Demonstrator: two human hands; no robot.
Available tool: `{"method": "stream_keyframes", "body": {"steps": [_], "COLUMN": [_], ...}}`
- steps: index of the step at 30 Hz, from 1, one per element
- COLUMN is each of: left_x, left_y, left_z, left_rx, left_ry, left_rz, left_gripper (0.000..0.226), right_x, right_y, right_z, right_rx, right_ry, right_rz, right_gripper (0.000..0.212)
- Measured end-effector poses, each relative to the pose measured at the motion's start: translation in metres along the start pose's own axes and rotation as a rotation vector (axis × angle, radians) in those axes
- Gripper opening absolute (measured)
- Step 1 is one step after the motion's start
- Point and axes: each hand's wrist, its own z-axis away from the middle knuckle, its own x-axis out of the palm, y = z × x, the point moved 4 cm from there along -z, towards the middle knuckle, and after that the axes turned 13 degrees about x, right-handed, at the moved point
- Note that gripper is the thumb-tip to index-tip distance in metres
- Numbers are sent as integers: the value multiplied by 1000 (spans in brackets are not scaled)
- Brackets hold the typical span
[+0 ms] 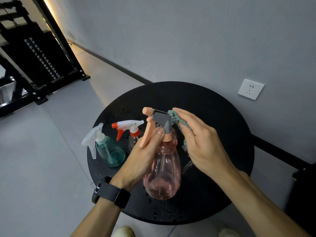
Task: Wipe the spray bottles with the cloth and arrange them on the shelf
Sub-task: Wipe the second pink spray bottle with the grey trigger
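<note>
I judge I'm early on: my left hand (145, 154) grips the pink bottle (163, 170) over the near table (222, 117), my right hand (200, 142) pinches the cloth (176, 118) against its sprayer, while the teal bottle (111, 151) and the clear bottle (134, 134) wait at left, none shelved.

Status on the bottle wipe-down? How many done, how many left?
Nothing looks finished: no bottle is on the shelf yet. In hand: the left hand grips the pink bottle at the neck while the right hand rubs the cloth against its spray head. Left: the teal bottle and the red-and-white-topped bottle stand on the wet table, then shelving all three.
</note>
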Motion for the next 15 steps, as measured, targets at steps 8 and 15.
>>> {"method": "stream_keyframes", "body": {"steps": [8,15], "left_x": [7,4], "left_y": [-13,-11], "left_z": [2,2], "left_rx": [63,125], "left_ry": [-208,-139], "left_rz": [-314,-349], "left_gripper": [30,23], "right_x": [-22,-4], "right_y": [-18,-11], "right_z": [-6,1], "right_rx": [-36,-33], "right_ry": [66,-100], "right_rz": [-78,-54], "right_gripper": [38,37]}}
